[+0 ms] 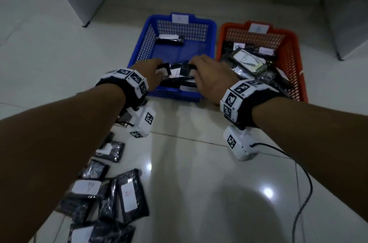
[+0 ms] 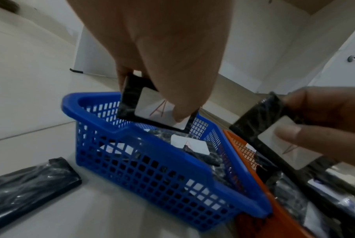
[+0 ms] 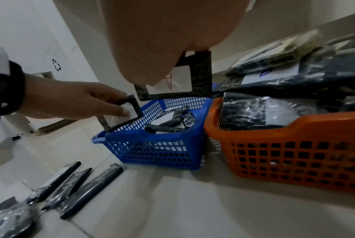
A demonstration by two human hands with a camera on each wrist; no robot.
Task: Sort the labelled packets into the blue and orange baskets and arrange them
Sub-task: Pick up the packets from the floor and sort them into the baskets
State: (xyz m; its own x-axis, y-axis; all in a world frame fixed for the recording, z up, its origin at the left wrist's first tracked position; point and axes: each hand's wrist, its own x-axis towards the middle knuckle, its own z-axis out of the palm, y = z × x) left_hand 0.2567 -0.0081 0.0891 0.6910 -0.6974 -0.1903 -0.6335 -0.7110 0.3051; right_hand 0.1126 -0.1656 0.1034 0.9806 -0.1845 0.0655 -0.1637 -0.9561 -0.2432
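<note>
Nearest, at seven o'clock on the tiled floor [image 1: 199,193], loose packets [image 1: 129,195] lie scattered, most with their white labels up, long sides running roughly toward one o'clock. A black cable [image 1: 302,183] trails at four o'clock. Farther on, both hands reach over the near rim of the blue basket [image 1: 211,29] at twelve o'clock. The left hand [image 1: 151,73] pinches a black packet [image 2: 131,99], thumb on its white label, marked with a red A; the packet hangs on edge, tilted. The right hand [image 1: 209,75] grips a second packet [image 3: 198,77] the same way, upright, label facing the wrist. More packets lie in the basket beneath. At one o'clock, touching it, the orange basket [image 1: 298,75] is heaped with packets.
</note>
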